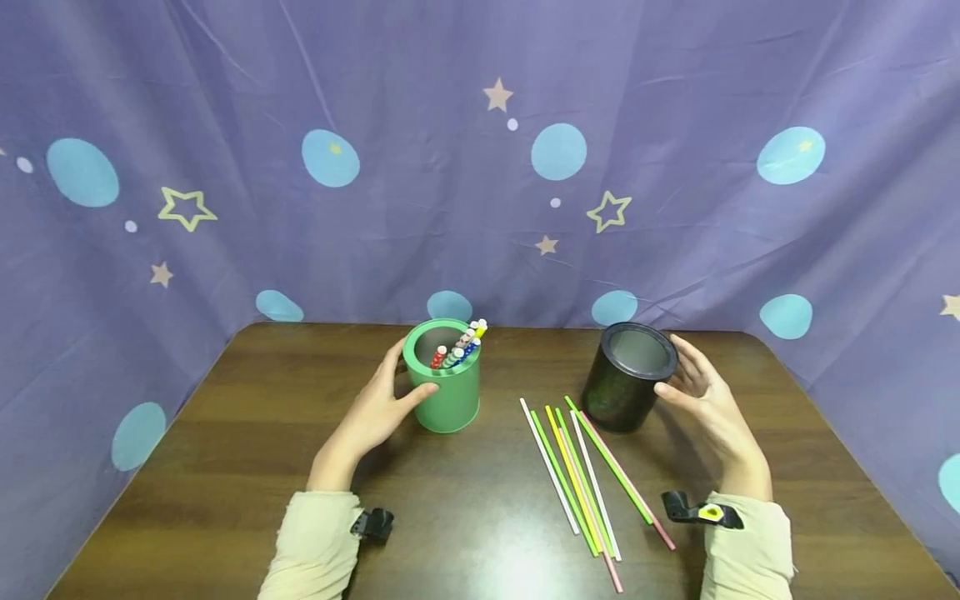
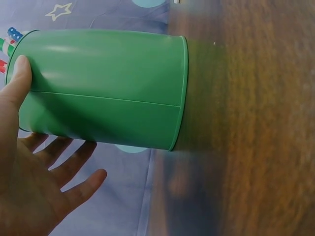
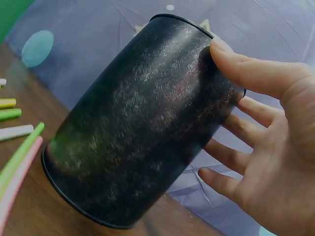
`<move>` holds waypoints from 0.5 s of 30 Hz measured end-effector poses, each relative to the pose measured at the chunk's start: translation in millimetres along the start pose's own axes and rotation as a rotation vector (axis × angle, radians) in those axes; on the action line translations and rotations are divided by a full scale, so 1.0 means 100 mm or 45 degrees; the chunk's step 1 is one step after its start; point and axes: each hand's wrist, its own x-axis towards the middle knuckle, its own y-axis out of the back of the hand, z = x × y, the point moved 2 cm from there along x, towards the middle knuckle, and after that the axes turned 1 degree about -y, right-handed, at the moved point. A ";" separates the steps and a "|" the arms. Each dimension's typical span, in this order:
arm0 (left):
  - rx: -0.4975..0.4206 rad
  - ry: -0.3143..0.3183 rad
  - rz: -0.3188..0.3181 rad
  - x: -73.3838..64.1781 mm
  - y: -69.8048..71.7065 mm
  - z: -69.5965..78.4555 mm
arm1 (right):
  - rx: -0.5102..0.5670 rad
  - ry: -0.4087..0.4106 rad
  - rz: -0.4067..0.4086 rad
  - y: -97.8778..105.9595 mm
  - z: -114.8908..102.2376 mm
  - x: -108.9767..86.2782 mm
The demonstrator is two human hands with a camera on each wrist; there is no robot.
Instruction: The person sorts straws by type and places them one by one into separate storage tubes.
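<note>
A green cylindrical can stands on the table, with several patterned, white-tipped sticks, pen-like, leaning inside it. My left hand holds the can near its top from the left, thumb on the near side and fingers round the far side. To the right is a black cylindrical can, its open mouth facing up in the head view. My right hand grips it by the upper right, thumb at the rim and the other fingers behind. I cannot see what lies at the black can's bottom.
Between the cans and nearer to me lie several thin sticks in white, green, yellow and pink. Some reach close to the black can's base. The brown wooden table ends at a purple curtain behind.
</note>
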 end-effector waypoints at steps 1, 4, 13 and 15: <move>0.008 0.001 -0.009 -0.01 0.00 0.00 | -0.045 -0.011 -0.008 0.01 0.00 0.00; 0.019 0.013 -0.036 -0.05 0.00 0.00 | -0.168 -0.054 -0.052 0.03 0.00 0.02; -0.004 0.004 -0.074 -0.05 -0.05 0.06 | -0.211 -0.024 -0.124 0.10 -0.01 0.13; 0.040 0.023 -0.063 -0.08 -0.06 0.06 | -0.189 -0.022 -0.125 0.10 0.01 0.12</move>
